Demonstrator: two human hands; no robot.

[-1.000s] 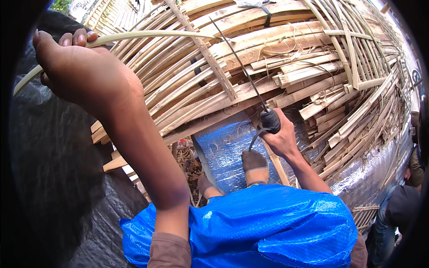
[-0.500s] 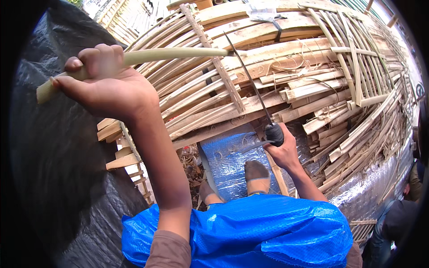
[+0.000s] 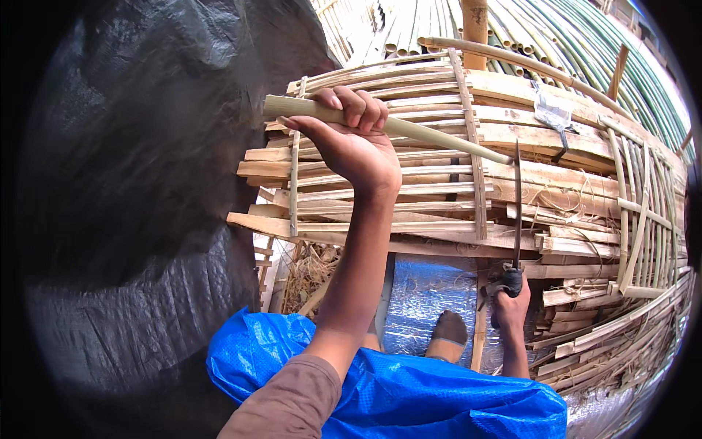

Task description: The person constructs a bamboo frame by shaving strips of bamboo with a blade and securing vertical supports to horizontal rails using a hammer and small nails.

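At the lower edge of the frame spreads a blue sheet (image 3: 439, 395). Above it, at upper centre, the left hand (image 3: 358, 150) is curled around a long pale strip (image 3: 435, 137), fingers over the top and thumb beneath. At lower right of centre, the right hand (image 3: 512, 304) is closed on the dark-wrapped grip of a knife (image 3: 518, 208), which points toward the top of the frame.

For clean work, the strip is best kept firm and level, with the left fingers well back from the knife; a steady right wrist should hold the edge at an even angle and away from the foot (image 3: 448, 333).

The strip runs through the left palm, a short end jutting out to its left, the longer part sloping down rightward until its tip meets the knife's upper part or lies just beside it; contact cannot be told.

Beyond, a slat panel (image 3: 402, 208) fills the centre behind the strip, a wood pile (image 3: 581, 247) lies right of the knife, and green poles (image 3: 621, 80) cross the upper right.
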